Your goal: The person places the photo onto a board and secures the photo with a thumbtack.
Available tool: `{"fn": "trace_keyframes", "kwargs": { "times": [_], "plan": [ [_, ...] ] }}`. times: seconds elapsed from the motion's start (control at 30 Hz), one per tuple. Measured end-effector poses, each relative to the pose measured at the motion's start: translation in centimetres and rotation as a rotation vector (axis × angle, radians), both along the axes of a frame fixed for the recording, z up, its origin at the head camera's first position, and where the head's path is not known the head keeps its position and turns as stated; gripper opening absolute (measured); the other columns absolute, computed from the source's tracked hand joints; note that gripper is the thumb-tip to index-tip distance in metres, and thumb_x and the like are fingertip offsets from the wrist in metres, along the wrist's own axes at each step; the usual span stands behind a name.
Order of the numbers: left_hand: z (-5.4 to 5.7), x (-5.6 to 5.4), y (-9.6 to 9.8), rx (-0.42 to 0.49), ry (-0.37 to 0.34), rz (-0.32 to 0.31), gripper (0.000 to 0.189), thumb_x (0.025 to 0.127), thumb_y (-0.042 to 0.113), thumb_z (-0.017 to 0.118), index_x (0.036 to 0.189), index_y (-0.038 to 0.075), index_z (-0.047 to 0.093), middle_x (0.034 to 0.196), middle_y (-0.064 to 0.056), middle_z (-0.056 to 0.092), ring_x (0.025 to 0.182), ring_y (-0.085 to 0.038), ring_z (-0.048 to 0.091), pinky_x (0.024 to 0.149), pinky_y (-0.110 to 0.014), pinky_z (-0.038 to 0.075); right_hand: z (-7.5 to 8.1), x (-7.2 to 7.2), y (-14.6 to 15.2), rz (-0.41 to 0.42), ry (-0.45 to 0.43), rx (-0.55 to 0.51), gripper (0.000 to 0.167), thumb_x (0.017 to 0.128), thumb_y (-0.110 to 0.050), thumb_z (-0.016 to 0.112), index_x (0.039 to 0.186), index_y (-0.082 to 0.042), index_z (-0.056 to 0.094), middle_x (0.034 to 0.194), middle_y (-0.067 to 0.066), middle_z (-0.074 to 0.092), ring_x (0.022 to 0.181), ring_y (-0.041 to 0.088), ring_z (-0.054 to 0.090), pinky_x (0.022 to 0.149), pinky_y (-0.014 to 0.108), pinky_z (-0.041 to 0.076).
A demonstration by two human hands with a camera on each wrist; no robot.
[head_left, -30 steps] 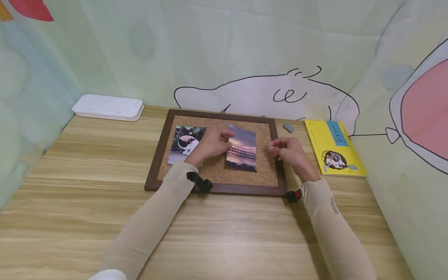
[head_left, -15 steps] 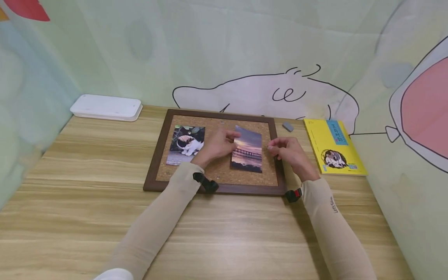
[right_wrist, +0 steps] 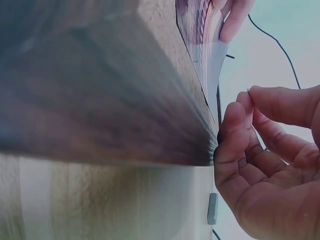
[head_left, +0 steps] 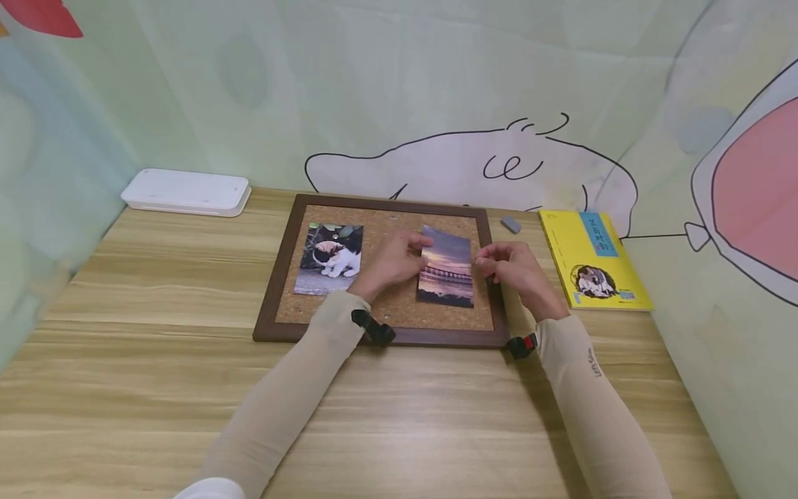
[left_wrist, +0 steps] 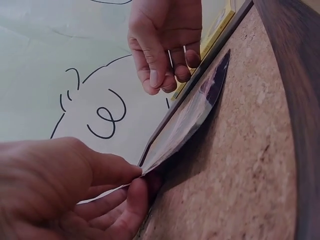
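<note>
My left hand (head_left: pixel 394 262) pinches the left edge of a sunset photo (head_left: pixel 446 270) between thumb and fingers. The photo lies over the right half of a framed corkboard (head_left: pixel 389 298); in the left wrist view the photo print (left_wrist: pixel 192 115) bows up from the cork. Just right of the photo, over the frame's right side, is my right hand (head_left: pixel 516 272). Its thumb and index finger meet on a tiny pale pin-like piece (right_wrist: pixel 248 91), mostly hidden by the fingertips. A cat photo (head_left: pixel 330 260) is on the board's left half, with a small clear pin (head_left: pixel 335 237) near its top.
A grey eraser-like block (head_left: pixel 510 224) lies behind the right hand. To the right is a yellow book (head_left: pixel 595 260). At the back left stands a white case (head_left: pixel 187 192). A printed curtain (head_left: pixel 399 90) rises right behind the table (head_left: pixel 399 416).
The left hand has carried the sunset photo to the right across the corkboard, nearer the right hand. My right hand has barely moved and keeps its pinch.
</note>
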State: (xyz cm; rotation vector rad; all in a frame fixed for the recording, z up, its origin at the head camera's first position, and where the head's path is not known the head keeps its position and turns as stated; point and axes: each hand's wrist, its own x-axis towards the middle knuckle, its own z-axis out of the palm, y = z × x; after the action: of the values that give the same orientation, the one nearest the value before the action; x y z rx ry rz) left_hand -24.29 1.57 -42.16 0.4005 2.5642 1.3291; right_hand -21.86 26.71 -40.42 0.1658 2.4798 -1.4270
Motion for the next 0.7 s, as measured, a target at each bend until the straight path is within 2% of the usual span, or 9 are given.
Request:
{"fn": "trace_keyframes", "kwargs": {
  "times": [0.13,0.3,0.47,0.57,0.7],
  "plan": [
    [-0.2,0.0,0.3,-0.031,0.03,-0.008,0.047,0.098,0.006,0.069,0.144,0.012,0.069,0.15,-0.014,0.066,0.131,-0.031,0.065,0.114,-0.047,0.052,0.0,-0.1,0.0,-0.004,-0.005,0.004,0.021,0.106,-0.015,0.065,0.12,-0.001,0.069,0.109,0.009,0.069,0.096,0.021,0.061,0.077,0.026,0.052],
    [-0.5,0.0,0.7,-0.056,0.087,-0.024,0.045,0.099,0.007,0.068,0.144,0.009,0.068,0.143,-0.015,0.069,0.111,-0.027,0.068,0.096,-0.04,0.057,0.2,-0.1,-0.1,-0.004,-0.004,0.005,0.02,0.106,-0.014,0.065,0.121,-0.001,0.069,0.11,0.01,0.069,0.098,0.022,0.062,0.08,0.025,0.052],
    [-0.8,0.1,0.9,-0.074,0.113,-0.019,0.046,0.099,0.005,0.068,0.144,0.008,0.068,0.132,-0.015,0.072,0.096,-0.022,0.064,0.08,-0.03,0.052,0.6,-0.5,-0.3,0.005,0.025,0.012,0.021,0.106,-0.015,0.065,0.12,0.0,0.069,0.113,0.013,0.07,0.099,0.022,0.064,0.085,0.028,0.053],
    [-0.8,0.1,0.9,-0.083,0.109,-0.026,0.046,0.099,0.004,0.068,0.145,0.008,0.067,0.131,-0.015,0.071,0.092,-0.02,0.062,0.076,-0.026,0.048,1.0,-0.8,-0.5,0.013,0.045,0.017,0.021,0.106,-0.016,0.065,0.12,-0.001,0.07,0.114,0.014,0.071,0.1,0.023,0.063,0.088,0.031,0.053],
    [-0.9,0.0,1.0,-0.09,0.11,-0.046,0.047,0.098,0.004,0.067,0.145,0.007,0.067,0.132,-0.016,0.07,0.092,-0.02,0.06,0.074,-0.025,0.046,1.4,-1.4,-0.9,0.02,0.025,0.025,0.02,0.106,-0.018,0.066,0.119,-0.003,0.071,0.111,0.009,0.069,0.101,0.023,0.06,0.092,0.034,0.052]
  ]
}}
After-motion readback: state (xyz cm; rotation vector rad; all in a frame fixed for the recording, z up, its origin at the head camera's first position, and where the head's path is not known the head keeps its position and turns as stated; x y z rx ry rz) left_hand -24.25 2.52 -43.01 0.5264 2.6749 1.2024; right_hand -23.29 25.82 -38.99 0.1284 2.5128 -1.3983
